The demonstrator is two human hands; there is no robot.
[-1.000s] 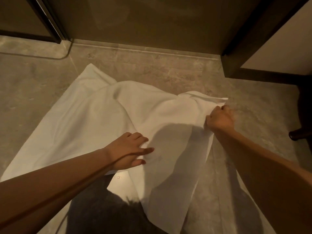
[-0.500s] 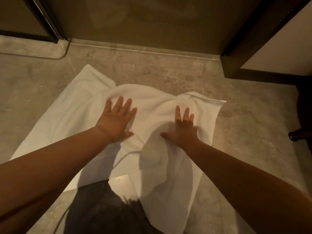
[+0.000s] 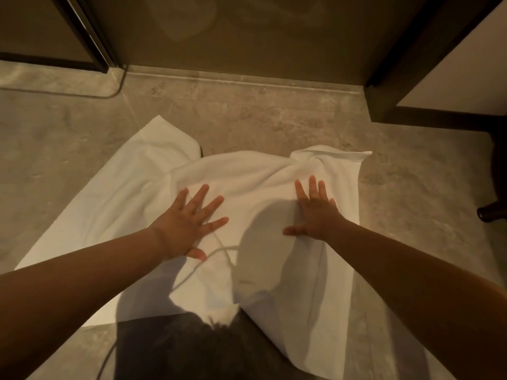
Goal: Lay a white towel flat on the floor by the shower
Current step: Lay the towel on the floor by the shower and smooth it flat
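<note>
A white towel [image 3: 118, 204] lies spread on the grey stone floor [image 3: 274, 113], in front of the shower's glass door [image 3: 241, 34]. Its far middle is bunched into a soft hump and its far right corner is folded up. My left hand [image 3: 189, 223] presses flat on the towel left of centre, fingers spread. My right hand [image 3: 315, 209] presses flat on the right part, fingers straight and pointing away from me. The near edge of the towel is partly hidden by my dark clothing.
A raised stone sill [image 3: 247, 80] runs along the foot of the glass door. A dark door frame [image 3: 90, 42] stands at the far left, a dark cabinet base [image 3: 428, 119] at the far right. A dark furniture foot [image 3: 491, 212] rests on the floor at the right edge.
My right hand let go of the towel's right corner and went flat on the cloth. Both hands then slid forward and apart across the towel, pushing the bunched cloth away from me.
</note>
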